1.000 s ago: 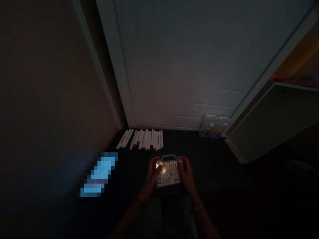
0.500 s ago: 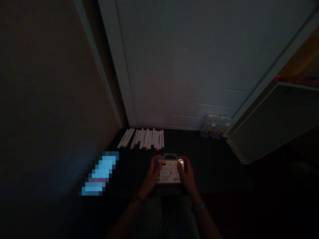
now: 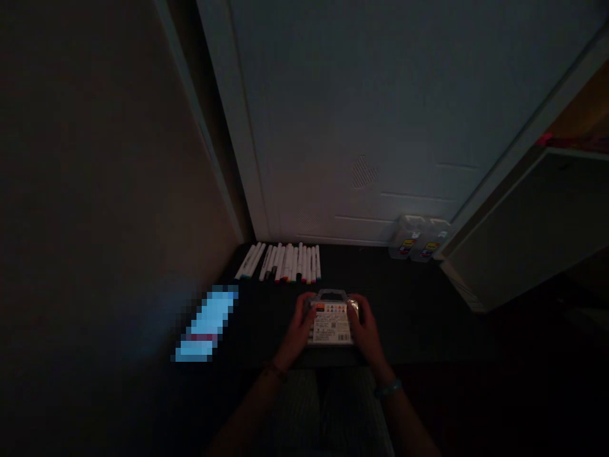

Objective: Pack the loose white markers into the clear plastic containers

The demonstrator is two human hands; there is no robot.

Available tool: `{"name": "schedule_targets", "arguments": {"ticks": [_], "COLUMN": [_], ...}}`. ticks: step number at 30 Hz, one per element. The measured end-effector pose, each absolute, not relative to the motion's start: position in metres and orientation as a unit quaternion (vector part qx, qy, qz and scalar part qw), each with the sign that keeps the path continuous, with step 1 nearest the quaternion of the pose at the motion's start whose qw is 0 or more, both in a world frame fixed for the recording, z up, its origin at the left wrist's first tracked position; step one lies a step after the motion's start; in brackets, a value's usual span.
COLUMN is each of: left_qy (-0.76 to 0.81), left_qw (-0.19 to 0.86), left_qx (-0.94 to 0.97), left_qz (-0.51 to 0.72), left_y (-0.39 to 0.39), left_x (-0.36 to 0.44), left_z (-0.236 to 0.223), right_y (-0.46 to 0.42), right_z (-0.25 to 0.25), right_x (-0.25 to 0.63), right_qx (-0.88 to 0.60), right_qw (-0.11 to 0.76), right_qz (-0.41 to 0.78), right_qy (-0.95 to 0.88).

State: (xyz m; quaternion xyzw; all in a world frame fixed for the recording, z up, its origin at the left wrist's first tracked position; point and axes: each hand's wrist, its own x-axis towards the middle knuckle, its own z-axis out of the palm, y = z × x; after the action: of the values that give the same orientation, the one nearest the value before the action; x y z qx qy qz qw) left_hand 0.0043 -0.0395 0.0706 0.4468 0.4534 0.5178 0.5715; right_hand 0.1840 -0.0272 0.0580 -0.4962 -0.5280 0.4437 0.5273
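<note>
Moved, head view: glare [image 3: 353, 305] on the case [image 3: 330, 325], from its left side to its right.
Hands: left hand [image 3: 300, 318] and right hand [image 3: 365, 318] clasp its two sides.
Table [image 3: 404, 317]: black; case near the front edge, markers [image 3: 288, 261] along the back, clear boxes [image 3: 409, 236] back right.
Room: dim, pale panel [image 3: 380, 95] behind.

The tabletop [image 3: 404, 304] is black and weakly lit. Near its back edge, toward the left, many white markers [image 3: 289, 257] lie in one loose row, some with coloured ends to the front. At the back right corner, two clear plastic boxes [image 3: 408, 240] stand side by side.
</note>
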Motion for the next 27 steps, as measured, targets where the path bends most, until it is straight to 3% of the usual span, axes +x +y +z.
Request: {"name": "schedule_targets", "arguments": {"ticks": [27], "left_qy": [0.461], "left_qw": [0.561], "left_qx": [0.446], "left_qz": [0.523], "left_y": [-0.0367], "left_x": [0.0029], "left_z": [0.0661], "right_y": [-0.0248], "right_z": [0.0511], "right_x": [0.1845], "right_qx": [-0.5], "right_qw": [0.531], "right_qz": [0.411], "right_qy": [-0.547]}}
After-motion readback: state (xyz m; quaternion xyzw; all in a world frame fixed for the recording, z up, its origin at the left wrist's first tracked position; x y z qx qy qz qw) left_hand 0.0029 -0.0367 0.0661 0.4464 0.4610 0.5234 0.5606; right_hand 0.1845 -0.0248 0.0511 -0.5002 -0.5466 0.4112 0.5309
